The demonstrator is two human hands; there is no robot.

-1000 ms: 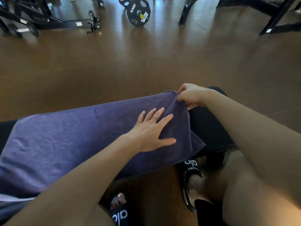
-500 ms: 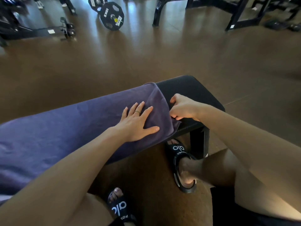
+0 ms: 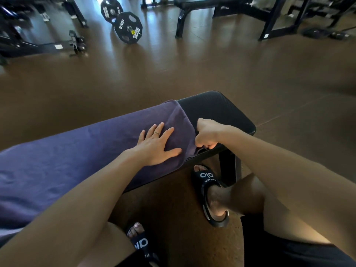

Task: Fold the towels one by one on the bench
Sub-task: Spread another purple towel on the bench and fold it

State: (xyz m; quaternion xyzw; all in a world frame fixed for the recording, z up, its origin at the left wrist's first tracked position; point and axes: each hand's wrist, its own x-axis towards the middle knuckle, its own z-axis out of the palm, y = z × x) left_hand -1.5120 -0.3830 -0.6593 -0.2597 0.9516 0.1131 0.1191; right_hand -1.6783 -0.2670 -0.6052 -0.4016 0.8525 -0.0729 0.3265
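Note:
A purple towel lies spread along the black padded bench, covering it from the left edge of view to near its right end. My left hand rests flat on the towel near its right edge, fingers spread, a ring on one finger. My right hand is closed in a fist on the towel's near right corner, at the bench's front edge. The bench's right end is bare.
My feet in black slides stand on the brown floor under the bench's front. A barbell with 10 kg plates lies on the floor at the back. Black gym frames and another bench stand along the far side.
My right hand has moved from the towel's far right corner along its edge to the near corner. The left hand stays flat on the towel. The camera view has shifted, showing the bench's end.

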